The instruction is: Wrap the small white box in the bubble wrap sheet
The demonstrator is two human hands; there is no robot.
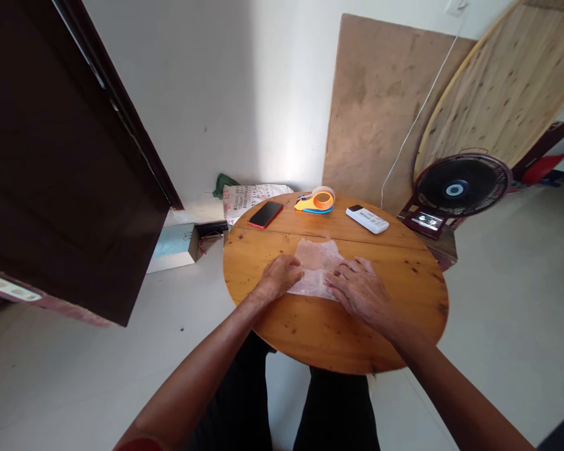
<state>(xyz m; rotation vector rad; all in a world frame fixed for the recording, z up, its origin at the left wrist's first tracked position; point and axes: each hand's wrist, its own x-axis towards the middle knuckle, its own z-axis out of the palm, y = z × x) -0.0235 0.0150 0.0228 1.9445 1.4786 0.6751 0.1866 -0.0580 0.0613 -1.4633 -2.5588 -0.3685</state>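
Note:
A crumpled, see-through plastic sheet point(316, 254) lies spread on the round wooden table point(329, 329), its surface whitish and wrinkled. At the sheet's left edge, my left hand point(279, 275) has its fingers curled in, closed on the plastic. My right hand point(360, 291) rests on the right part of the sheet with its fingers spread apart. Both palms face down, and part of the sheet is hidden beneath the hands.
Toward the table's far side are a red-edged phone point(266, 214), an orange and blue tape dispenser point(316, 200) and a white device point(367, 219). A fan point(455, 190) stands to the right. The wall point(286, 94) is behind; a dark door point(66, 156) is on the left.

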